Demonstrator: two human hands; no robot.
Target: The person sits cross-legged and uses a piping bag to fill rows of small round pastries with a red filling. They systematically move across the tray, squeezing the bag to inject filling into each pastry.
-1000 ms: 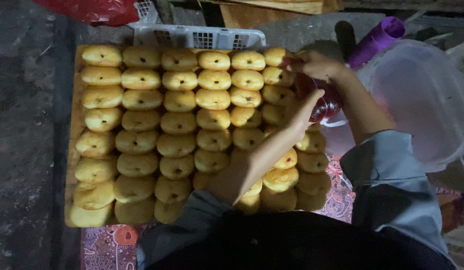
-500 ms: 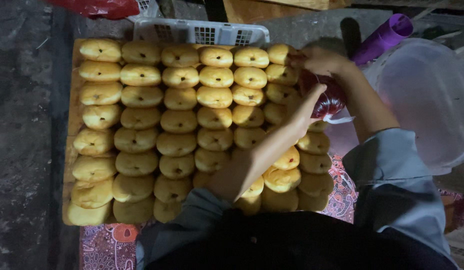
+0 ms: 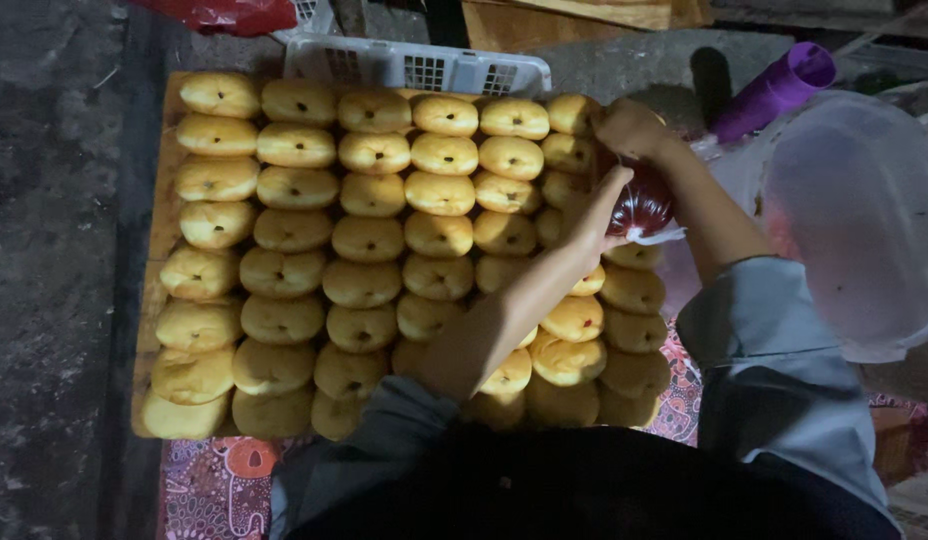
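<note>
Near the bottom of the frame, a patterned cloth (image 3: 219,485) is showing under the wooden board (image 3: 156,215), which is carrying rows of yellow buns (image 3: 362,284) across the left and middle. Right of centre, the left hand (image 3: 596,215) is pressing its fingers against a bag of red filling (image 3: 639,208). The right hand (image 3: 632,128) is gripping the bag's top, fingers closed around it. At the upper right a purple tube (image 3: 776,92) and clear plastic tub (image 3: 864,215) are lying; a white basket (image 3: 416,66) is sitting at the top.
</note>
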